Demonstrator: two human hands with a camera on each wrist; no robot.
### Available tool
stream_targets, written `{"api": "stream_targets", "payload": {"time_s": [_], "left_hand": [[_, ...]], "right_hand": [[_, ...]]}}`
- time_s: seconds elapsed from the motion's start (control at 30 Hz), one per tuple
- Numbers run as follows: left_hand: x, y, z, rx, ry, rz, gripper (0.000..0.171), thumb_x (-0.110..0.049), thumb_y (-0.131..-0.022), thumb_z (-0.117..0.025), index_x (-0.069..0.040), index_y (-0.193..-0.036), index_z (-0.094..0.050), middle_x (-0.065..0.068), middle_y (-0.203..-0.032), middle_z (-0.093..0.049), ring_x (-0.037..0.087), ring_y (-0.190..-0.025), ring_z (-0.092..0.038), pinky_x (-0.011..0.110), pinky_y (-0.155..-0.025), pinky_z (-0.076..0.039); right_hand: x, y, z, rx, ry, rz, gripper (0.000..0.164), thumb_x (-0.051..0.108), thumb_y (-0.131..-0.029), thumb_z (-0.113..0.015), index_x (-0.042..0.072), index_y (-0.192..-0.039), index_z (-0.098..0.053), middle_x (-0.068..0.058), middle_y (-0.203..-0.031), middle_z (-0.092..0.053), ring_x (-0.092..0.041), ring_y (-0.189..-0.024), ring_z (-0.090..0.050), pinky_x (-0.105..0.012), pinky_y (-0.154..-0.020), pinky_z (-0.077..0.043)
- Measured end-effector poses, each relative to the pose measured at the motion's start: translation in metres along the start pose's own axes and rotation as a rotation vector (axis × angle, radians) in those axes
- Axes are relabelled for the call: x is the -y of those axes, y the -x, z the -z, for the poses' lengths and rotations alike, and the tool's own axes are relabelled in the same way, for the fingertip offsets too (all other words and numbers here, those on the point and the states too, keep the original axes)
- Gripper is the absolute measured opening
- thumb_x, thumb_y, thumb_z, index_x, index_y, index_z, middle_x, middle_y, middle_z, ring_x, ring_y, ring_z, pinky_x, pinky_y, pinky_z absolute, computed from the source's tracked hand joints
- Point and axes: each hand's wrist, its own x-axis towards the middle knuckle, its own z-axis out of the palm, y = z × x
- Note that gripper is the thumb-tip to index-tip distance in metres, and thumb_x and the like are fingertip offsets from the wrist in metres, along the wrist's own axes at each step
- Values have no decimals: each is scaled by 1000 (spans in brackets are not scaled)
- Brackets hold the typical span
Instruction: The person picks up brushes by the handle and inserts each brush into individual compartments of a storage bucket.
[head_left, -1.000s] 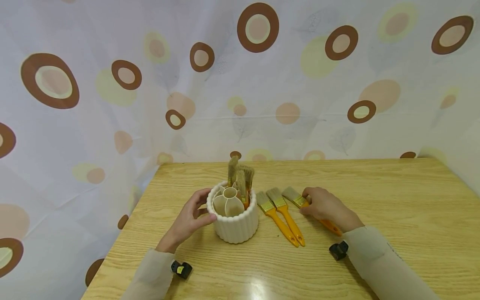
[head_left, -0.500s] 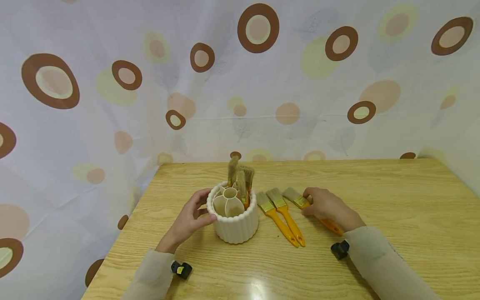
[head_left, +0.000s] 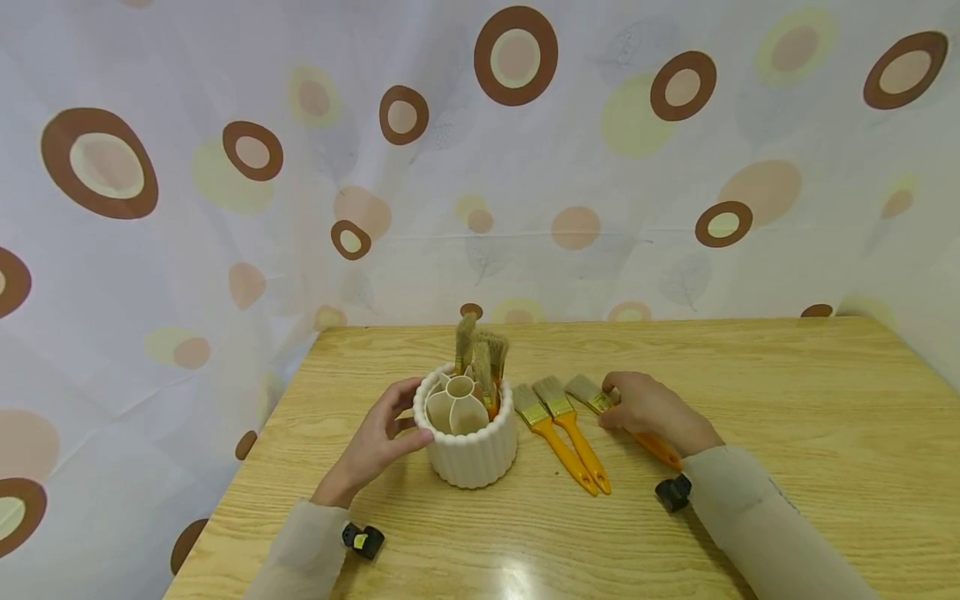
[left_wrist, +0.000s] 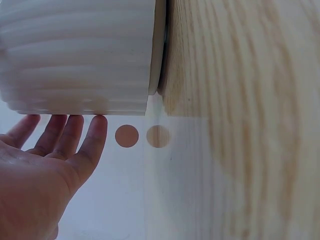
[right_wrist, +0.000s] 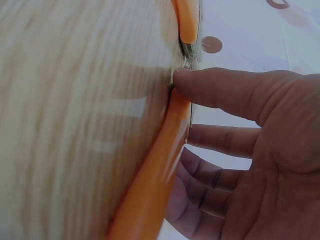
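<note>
A white ribbed brush holder (head_left: 472, 458) stands upright on the table, with petal-shaped compartments inside. Bristle-up paintbrushes (head_left: 483, 358) fill its back right part. My left hand (head_left: 378, 435) rests against the holder's left side, thumb near the front rim; in the left wrist view its fingertips touch the ribbed wall (left_wrist: 85, 60). Farther right, my right hand (head_left: 656, 410) pinches a flat paintbrush with an orange handle (right_wrist: 150, 175) between thumb and fingers. That brush lies at or just above the tabletop; its bristles (head_left: 581, 387) point to the back left.
Two more orange-handled paintbrushes (head_left: 587, 450) lie side by side between the holder and my right hand, bristles toward the back. A light wooden table (head_left: 810, 400) carries everything. Behind it hangs a patterned white cloth (head_left: 442, 275).
</note>
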Motion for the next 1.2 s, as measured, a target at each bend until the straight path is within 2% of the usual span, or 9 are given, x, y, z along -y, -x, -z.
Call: {"api": "stream_targets", "payload": {"time_s": [0.43,0.77,1.2], "left_hand": [[0,0,0,-2,4,-15,63,-8,-87,-69,-5,-142,-37,15,-140,-43,31,-125,-43,53,-97,-39],[2,0,0,-2,7,-19,62,-7,-87,-69,-4,-141,-38,16,-139,-44,31,-125,-43,52,-97,-40],[1,0,0,-1,1,-24,62,-8,-87,-69,-5,-141,-38,18,-139,-43,28,-125,-44,50,-96,-41]], "right_hand": [[0,-1,2,-8,65,10,44,17,-82,-71,-4,-119,-57,-21,-114,-60,-34,-96,-58,-48,-76,-48],[1,-1,0,-11,90,6,47,23,-83,-73,-3,-118,-57,-20,-113,-60,-35,-98,-57,-49,-78,-48],[0,0,3,-33,63,-6,44,21,-81,-71,-1,-117,-58,-14,-105,-62,-26,-83,-57,-43,-69,-47]]}}
